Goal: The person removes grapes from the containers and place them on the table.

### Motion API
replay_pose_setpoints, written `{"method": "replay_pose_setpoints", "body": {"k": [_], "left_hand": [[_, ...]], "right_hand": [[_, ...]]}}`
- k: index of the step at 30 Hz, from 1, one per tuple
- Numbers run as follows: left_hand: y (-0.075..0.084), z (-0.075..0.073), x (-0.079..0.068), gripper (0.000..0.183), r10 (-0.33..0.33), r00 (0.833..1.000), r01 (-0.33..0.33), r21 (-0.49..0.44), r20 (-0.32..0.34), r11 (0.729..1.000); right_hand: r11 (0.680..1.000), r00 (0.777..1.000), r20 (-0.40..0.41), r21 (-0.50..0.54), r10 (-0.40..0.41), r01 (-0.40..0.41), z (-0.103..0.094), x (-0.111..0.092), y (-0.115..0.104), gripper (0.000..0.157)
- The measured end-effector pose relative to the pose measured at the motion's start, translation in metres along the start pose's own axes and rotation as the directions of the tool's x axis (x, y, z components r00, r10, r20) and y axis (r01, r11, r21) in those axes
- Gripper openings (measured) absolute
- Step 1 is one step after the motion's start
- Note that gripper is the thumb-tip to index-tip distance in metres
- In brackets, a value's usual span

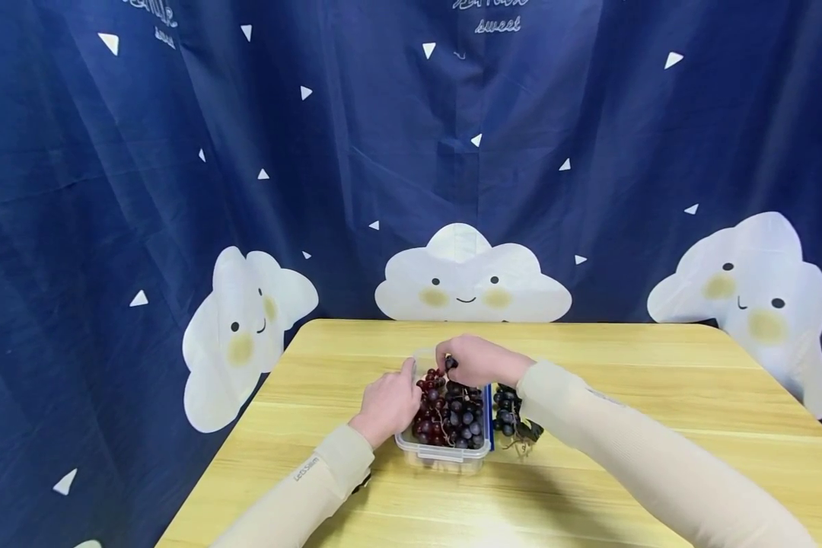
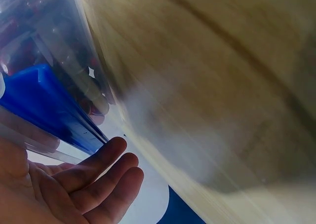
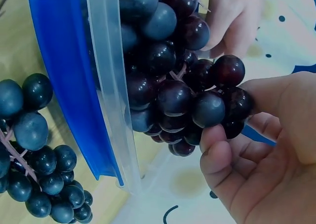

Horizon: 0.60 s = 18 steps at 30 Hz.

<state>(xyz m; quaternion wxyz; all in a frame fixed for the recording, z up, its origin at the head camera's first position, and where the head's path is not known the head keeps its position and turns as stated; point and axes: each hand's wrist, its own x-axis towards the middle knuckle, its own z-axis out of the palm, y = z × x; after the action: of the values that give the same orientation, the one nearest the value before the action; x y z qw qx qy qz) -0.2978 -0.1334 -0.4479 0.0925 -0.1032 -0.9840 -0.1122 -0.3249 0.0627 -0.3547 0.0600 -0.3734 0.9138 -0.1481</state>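
A clear plastic container [image 1: 445,454] with blue side latches stands on the table, holding red grapes [image 1: 425,426] on its left and dark grapes [image 1: 467,426] on its right. My left hand [image 1: 392,403] grips the container's left rim. In the left wrist view, its fingers [image 2: 106,184] lie loosely bent outside the wall, beside a blue latch [image 2: 49,105]. Over the container's far end, my right hand [image 1: 476,360] pinches dark grapes at the end of a bunch [image 3: 207,108] between thumb and fingers. Most of that bunch rests inside the container.
Another bunch of dark grapes [image 1: 505,411] lies on the table right beside the container's right wall, its stem toward me. The light wooden table [image 1: 623,365] ends at a dark blue curtain [image 1: 411,152] printed with clouds.
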Motion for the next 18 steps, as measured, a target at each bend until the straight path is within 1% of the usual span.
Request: {"method": "replay_pose_setpoints", "body": {"k": [4,9,13,18], "left_hand": [[0.000,0.000,0.000,0.056,0.008,1.000,-0.008,-0.007,-0.013,1.000],[-0.001,0.001,0.000,0.056,0.018,1.000,-0.018,-0.008,-0.024,1.000],[-0.001,0.001,0.001,0.056,0.017,1.000,-0.017,-0.011,-0.019,1.000],[-0.001,0.002,0.001,0.056,0.017,1.000,-0.018,-0.011,-0.016,1.000]], "right_hand": [[1.000,0.999,-0.034,-0.001,-0.020,0.020,-0.003,-0.006,-0.001,0.021],[0.999,0.995,-0.085,0.013,-0.043,0.045,-0.007,-0.013,-0.004,0.021],[0.998,0.990,-0.128,0.017,-0.061,0.064,-0.007,-0.018,-0.005,0.021],[0.996,0.984,-0.162,0.031,-0.077,0.083,-0.006,-0.023,-0.008,0.020]]}}
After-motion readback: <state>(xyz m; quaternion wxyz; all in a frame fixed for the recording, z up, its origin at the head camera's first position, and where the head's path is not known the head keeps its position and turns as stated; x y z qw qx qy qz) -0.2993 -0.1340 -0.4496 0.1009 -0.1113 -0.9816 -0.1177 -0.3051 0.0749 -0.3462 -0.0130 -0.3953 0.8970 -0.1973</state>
